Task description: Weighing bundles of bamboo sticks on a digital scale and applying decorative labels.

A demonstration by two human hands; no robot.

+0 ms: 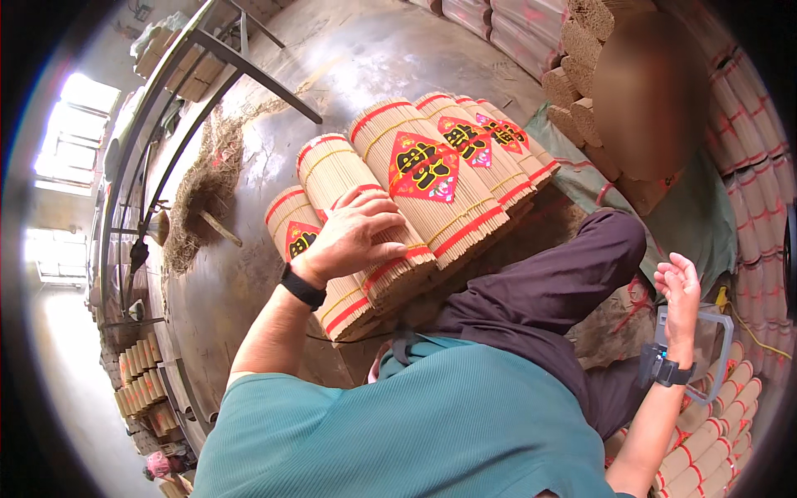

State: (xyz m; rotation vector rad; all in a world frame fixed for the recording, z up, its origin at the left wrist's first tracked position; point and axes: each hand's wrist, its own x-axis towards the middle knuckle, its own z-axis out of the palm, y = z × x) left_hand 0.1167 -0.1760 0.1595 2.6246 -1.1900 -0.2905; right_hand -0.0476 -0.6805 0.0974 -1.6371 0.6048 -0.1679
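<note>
Several thick bundles of thin tan sticks stand in a slanting row before me, bound with red bands and yellow ties. My left hand lies on one stick bundle, fingers stretched across its side and thumb apart; it covers most of the red label there. Beside it, a larger stick bundle carries a red diamond label with black and gold marking. A shorter labelled bundle is on the near left. Off to the right, my right hand is raised with loosely bent fingers and nothing in it, close to a clear plastic frame.
Wrapped stick bundles are stacked along the right, and more banded bundles lie at lower right. A green sheet covers the floor beyond my knee. A metal frame and straw heap are at left.
</note>
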